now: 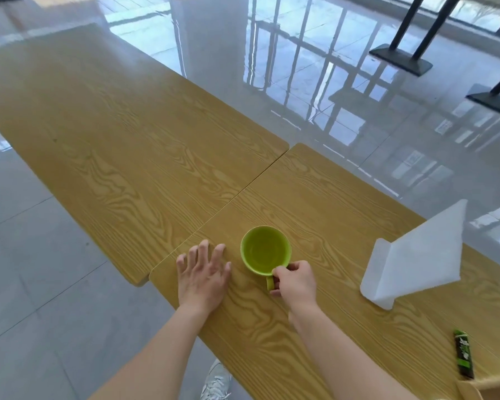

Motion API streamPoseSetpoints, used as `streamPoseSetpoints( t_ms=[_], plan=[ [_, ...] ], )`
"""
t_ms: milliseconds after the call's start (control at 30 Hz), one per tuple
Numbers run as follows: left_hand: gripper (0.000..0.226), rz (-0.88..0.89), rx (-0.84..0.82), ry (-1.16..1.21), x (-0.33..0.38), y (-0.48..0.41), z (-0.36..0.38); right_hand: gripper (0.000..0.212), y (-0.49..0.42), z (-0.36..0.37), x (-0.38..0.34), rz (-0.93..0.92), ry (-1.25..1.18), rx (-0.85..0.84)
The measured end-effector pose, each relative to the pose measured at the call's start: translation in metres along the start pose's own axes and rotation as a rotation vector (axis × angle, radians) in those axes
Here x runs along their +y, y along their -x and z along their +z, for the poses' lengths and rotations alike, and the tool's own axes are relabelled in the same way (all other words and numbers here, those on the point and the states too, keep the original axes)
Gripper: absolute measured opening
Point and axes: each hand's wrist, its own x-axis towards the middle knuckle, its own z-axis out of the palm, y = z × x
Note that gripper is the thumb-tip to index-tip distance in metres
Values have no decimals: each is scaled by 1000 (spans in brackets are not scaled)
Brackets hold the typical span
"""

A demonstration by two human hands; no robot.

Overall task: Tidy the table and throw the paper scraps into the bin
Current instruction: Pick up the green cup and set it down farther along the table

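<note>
Upright, the empty green cup [265,251] is pinched at its handle by the right hand [296,280]; left hand [203,269] lies flat, fingers spread.

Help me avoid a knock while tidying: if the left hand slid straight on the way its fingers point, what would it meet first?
Probably nothing: the left hand points across bare table; the green cup sits off to its right.

head cam | faces forward-down | close above table [133,134]
</note>
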Motion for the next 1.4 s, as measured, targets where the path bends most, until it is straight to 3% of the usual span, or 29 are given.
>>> streamPoseSetpoints(
  t_ms=[400,667,733,900,1000,1167,1400],
  plan=[
    [53,41,12,62,-22,-10,2,18,-22,58,-32,34,-145,-12],
    [63,19,133,307,-28,-9,-1,27,-13,79,-29,132,-318,-115],
    [68,44,127,320,-30,-7,-3,29,-13,75,-30,128,-275,-159],
    [86,37,108,327,-28,-7,-12,37,-33,57,-49,-125,126,-18],
    [73,1,147,407,-25,-7,-17,47,-42,59,-62,-152,208,-106],
    [32,1,199,484,-19,-2,-24,36,-46,69,-57,-164,215,-108],
    [18,13,169,526,-33,-3,-43,22,-39,80,-50,-127,143,-97]
  ],
)
